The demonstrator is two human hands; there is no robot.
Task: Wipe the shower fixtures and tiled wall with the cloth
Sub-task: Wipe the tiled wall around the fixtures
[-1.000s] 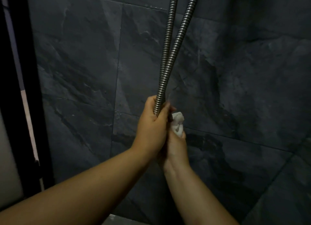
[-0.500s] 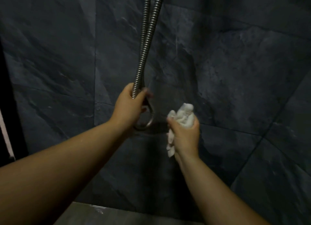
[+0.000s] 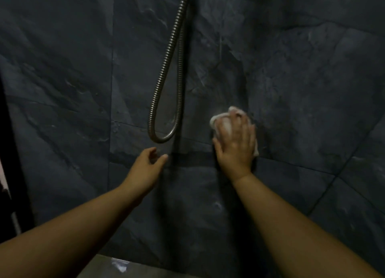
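Note:
A ribbed metal shower hose (image 3: 164,75) hangs in a loop against the dark grey tiled wall (image 3: 302,80). My right hand (image 3: 235,144) lies flat with spread fingers on the white cloth (image 3: 220,119), pressing it to the wall just right of the loop. The cloth peeks out above and beside my fingers. Below the loop's bottom, my left hand (image 3: 145,169) hovers with relaxed fingers, holding nothing and apart from the hose.
A dark door frame (image 3: 12,173) runs down the left edge. A grey ledge or floor strip (image 3: 116,265) with a wet glint shows at the bottom. The wall's corner joint (image 3: 341,169) angles down on the right.
My left hand let go of the hose, which now hangs free, and dropped below the loop. My right hand moved the bunched cloth up and right and flattened it onto the tile.

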